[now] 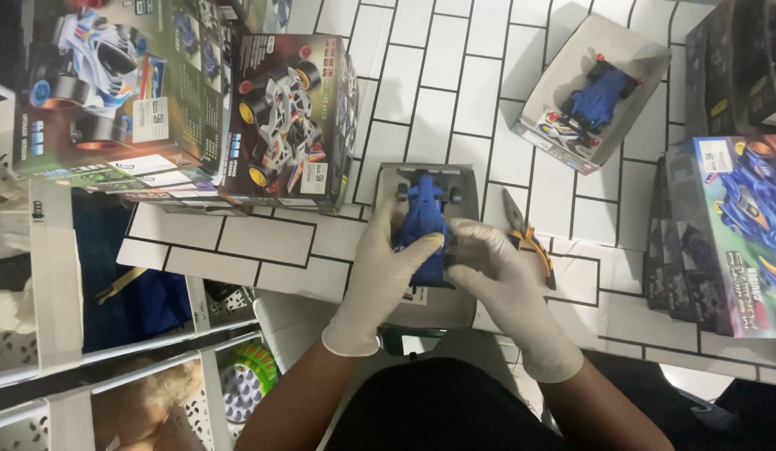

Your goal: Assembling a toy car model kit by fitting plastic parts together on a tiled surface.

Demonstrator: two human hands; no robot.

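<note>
Head view, looking down at a white tabletop with a black-lined brick pattern (454,75). Both hands in off-white latex gloves. Left hand (379,267) wraps the left flank of a blue plastic toy race car (425,230), fingertips curled onto the body near its middle; clenched on it, not loose. Right hand (496,276) closes on the car's right rear side, fingers bent inward toward the left hand's fingertips, so the car is gripped between the two. Car sits nose away from the person, inside a shallow grey open cardboard tray (429,305) directly in front of the body; black front wheels visible at the tray's far end, rear of the car hidden under the gloves. Whether the car rests on the tray floor or is lifted off it: cannot tell. Just right of the right hand, a pair of pliers with orange-yellow handles (525,238) lies on the tabletop, jaws pointing away. Far right, a second open grey tray holding another blue toy car (595,93), tilted diagonally, well apart from the hands. Left of the work tray, a dark printed box showing a white-and-red racer (292,125), leaning beside a larger green-edged printed box (104,83). Right edge: stacked printed boxes with blue car artwork (738,234). Lower left, white lattice storage bins (112,367).
</note>
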